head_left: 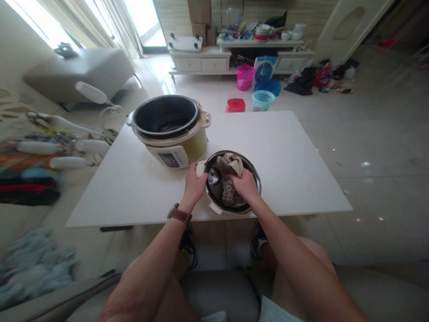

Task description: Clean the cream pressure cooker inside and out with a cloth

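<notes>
A round pressure cooker lid (217, 190) lies with its dark inner side up at the table's near edge. My left hand (195, 183) grips the pale tab on the lid's left rim, its fingers closed. Inside the lid, my right hand (246, 184) is closed on a bunched, brown-and-white patterned cloth (229, 190), which touches the lid's inner face. A metal valve fitting (213, 176) shows left of the cloth. Behind and to the left stands the electric pressure cooker (187, 150), without its lid, its dark pot visible inside.
The white table (284, 179) carries the cooker and lid. Beyond it on the floor are a red stool (235, 105), a light blue basket (263, 100) and a pink basket (245, 78). A low cabinet (214, 65) stands by the far wall. White-padded rack arms (92, 92) are at left.
</notes>
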Available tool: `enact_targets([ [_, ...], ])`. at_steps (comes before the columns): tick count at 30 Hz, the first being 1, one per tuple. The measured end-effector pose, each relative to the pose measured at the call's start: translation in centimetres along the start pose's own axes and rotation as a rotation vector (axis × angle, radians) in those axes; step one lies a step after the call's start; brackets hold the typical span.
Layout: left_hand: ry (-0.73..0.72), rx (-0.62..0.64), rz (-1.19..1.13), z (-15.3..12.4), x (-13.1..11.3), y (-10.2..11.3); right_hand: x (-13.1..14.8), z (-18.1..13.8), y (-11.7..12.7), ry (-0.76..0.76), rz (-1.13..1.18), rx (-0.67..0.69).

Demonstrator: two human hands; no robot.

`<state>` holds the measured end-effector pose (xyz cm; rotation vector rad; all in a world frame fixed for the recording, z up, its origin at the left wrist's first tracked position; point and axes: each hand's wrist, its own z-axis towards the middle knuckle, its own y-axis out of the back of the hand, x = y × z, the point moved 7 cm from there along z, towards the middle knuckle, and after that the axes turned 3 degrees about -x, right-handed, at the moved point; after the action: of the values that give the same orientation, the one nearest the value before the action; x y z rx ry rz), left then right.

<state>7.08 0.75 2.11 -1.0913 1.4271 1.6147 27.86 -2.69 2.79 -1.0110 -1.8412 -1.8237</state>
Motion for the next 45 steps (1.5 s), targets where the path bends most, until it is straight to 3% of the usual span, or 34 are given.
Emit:
enact_targets([
  [3, -0.019, 0.002, 0.014, -0.4, -0.5, -0.2, -0.3, 0.0, 0.4, -0.008, -0.093, -0.051],
  [10, -0.065, 0.021, 0.004, -0.8, -1.2, -0.5, 1.6, -1.0, -0.6, 0.114, -0.331, 0.029],
  [20, -0.001, -0.007, -0.025, 0.4, 0.7, -0.1, 2.2, -0.9, -2.0, 0.297, -0.394, 0.158],
  [28, 0.058, -0.032, -0.046, 1.1, 1.4, 0.0, 2.3, -2.0, -1.3, 0.519, -0.349, 0.422],
  [32, 0.065, -0.026, -0.033, 1.3, 1.5, 0.1, 1.3, -2.0, -0.6, 0.528, -0.348, 0.53],
  [37, 0.029, -0.016, -0.025, 1.2, 0.8, 0.0, -0.4, -0.7, 0.1, 0.375, -0.365, 0.386],
  [42, -0.021, -0.001, -0.007, 1.0, 0.2, 0.1, 0.7, -1.0, -1.4, 0.475, -0.306, 0.317],
  [45, -0.035, 0.005, 0.012, 0.9, 0.0, 0.1, 0.7, -0.8, -1.7, 0.457, -0.297, 0.27],
])
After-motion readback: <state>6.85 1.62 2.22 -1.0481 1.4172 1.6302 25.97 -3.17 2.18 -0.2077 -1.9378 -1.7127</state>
